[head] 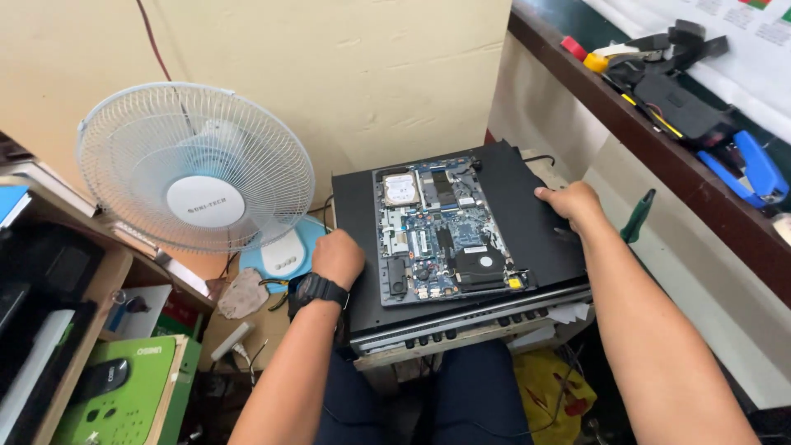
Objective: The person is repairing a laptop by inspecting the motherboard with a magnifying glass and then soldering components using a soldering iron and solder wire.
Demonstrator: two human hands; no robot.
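Black plastic frames the opened laptop (461, 239), which lies upside down on a stack of other flat machines in front of the person's knees, its blue circuit board (437, 235) bared in the middle with a silver hard drive (401, 189) at the far left corner and a round black cooling fan (482, 265) at the near right. The left hand (338, 257), with a black wristwatch (317, 290) just behind it, rests curled on the laptop's left edge, fingers folded under so that I cannot tell whether they pinch anything. The right hand (570, 203) lies flat on the laptop's right side, fingers pressed down near the far right corner and holding nothing that shows. Left of the laptop, close against its edge, stands a white desk fan (196, 169) on a pale blue base, with a grey rag (244, 294) near that base. Further left of the laptop a green box (124, 387) with a black mouse (103, 377) on it sits low on a wooden shelf. Right of the laptop a green-handled screwdriver (638, 216) leans beside the forearm, and beyond it a dark ledge (659, 156) carries a black charger with cables (680, 103) and a blue stapler (754, 169). Below the laptop, near the right knee, lies a yellow bag (548, 395).
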